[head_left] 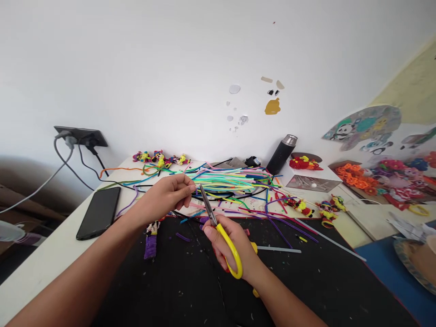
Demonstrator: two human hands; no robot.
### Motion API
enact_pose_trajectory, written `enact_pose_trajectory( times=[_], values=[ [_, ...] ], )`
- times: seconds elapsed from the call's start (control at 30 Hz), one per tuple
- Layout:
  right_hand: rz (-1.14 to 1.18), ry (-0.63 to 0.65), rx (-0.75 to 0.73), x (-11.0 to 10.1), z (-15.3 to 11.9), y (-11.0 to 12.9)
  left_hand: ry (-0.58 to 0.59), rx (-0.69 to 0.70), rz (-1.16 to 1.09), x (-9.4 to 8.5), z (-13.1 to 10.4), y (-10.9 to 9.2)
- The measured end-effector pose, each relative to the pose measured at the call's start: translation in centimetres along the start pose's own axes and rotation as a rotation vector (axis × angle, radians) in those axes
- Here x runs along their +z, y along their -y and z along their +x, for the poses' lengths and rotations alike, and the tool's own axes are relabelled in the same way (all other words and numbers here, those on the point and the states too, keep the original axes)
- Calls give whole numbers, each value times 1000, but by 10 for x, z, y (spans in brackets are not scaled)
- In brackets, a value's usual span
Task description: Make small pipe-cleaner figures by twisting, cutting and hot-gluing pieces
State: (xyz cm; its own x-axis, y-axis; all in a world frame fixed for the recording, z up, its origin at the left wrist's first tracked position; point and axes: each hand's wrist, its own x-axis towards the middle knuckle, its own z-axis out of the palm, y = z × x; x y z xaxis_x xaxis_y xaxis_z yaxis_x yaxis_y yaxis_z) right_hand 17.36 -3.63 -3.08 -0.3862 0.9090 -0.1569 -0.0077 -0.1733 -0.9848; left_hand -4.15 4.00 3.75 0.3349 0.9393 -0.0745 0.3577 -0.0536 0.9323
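Note:
My left hand (172, 195) is raised over the front of a pile of colourful pipe cleaners (228, 179). Its thumb and fingers are pinched together, and whatever lies between them is too small to make out. In my right hand (238, 250) is a pair of scissors (210, 208) with metal blades and yellow handles. The blade tips point up and away, close beside my left fingertips. Beneath my hands lies a black mat (190, 281) with scattered clippings. A small purple fuzzy figure (151, 245) rests on it below my left wrist.
A phone (98, 213) lies at the left, below a wall socket (81, 135) with cables. Behind the pile are a black flask (282, 153) and a white box (311, 179). Small fuzzy figures (329, 213) lie at the right, near a glue stick (279, 249) and orange pieces (356, 177).

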Motion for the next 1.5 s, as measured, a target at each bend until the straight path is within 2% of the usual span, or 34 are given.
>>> enact_pose_trajectory(
  times=[0.53,0.83,1.0,1.13,1.23,1.4,1.5],
  values=[
    [13,-3,17,-3,-4,0,-12,-5,-5,4,-2,-4],
    [24,14,27,-3,-4,-1,24,-11,-15,4,0,0],
    [5,-22,54,0,-7,-2,53,-23,-3,6,0,0],
    [-37,-62,75,1,-6,-11,48,-10,6,7,1,2],
    [-86,-94,84,0,-5,-18,39,44,122,2,0,4],
    [-187,-122,41,1,-6,-14,-121,122,527,-14,-11,-2],
    [-287,-134,-6,5,-6,-12,-154,191,657,-17,-19,-10]
  ],
)
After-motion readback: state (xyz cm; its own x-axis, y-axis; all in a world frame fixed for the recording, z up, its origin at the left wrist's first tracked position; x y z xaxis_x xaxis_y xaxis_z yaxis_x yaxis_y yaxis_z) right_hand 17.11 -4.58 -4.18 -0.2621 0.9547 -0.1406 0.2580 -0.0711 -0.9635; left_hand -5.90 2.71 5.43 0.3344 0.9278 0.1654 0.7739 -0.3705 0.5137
